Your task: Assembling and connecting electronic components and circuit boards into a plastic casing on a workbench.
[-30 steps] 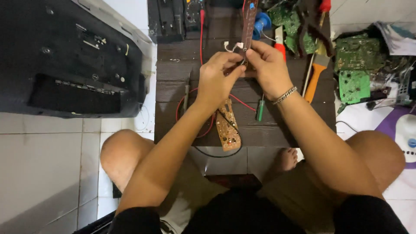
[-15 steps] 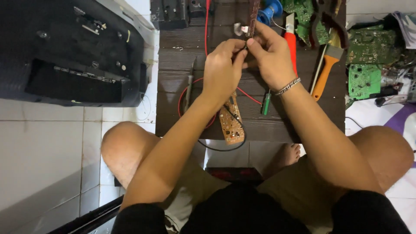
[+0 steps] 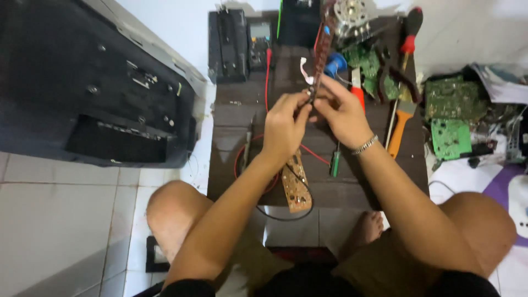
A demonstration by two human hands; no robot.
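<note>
Both my hands meet over the middle of a low dark wooden table. My left hand and my right hand pinch the near end of a long narrow brown circuit strip that runs away from me toward the table's far edge. A small tan circuit board lies flat under my left wrist, with red and black wires looping around it. A silver bracelet sits on my right wrist.
A large black appliance back panel leans at the left. A multimeter and a black box stand at the table's far end. An orange-handled brush, a red-handled screwdriver, a small green screwdriver and green boards lie to the right.
The view has shifted so the table sits lower in the picture. My hands keep the same pinch on the strip's end, fingers slightly reworked.
</note>
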